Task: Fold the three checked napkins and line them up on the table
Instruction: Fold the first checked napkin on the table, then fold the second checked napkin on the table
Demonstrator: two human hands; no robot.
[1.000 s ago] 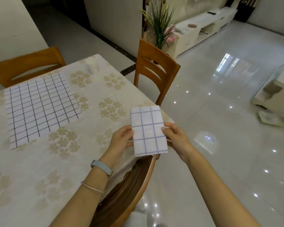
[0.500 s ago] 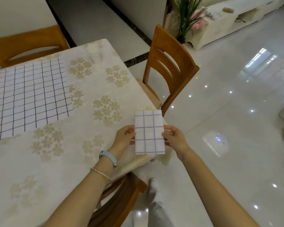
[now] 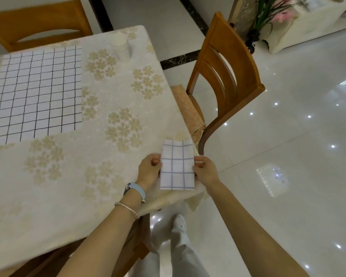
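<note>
A folded white napkin with blue checks (image 3: 177, 166) is held over the table's near right corner. My left hand (image 3: 149, 168) pinches its left edge and my right hand (image 3: 205, 169) pinches its right edge. A second napkin, white with black checks (image 3: 38, 92), lies spread flat on the table (image 3: 68, 186) at the far left. No third napkin is in view.
A stack of paper cups (image 3: 120, 44) stands near the table's far edge. Wooden chairs stand at the right side (image 3: 226, 72), the far side (image 3: 38, 21) and just below me (image 3: 132, 248). A potted plant (image 3: 266, 15) stands on the glossy floor beyond.
The view has tilted down and shifted toward the table. The folded napkin has come lower over the table corner, still held by both hands.
</note>
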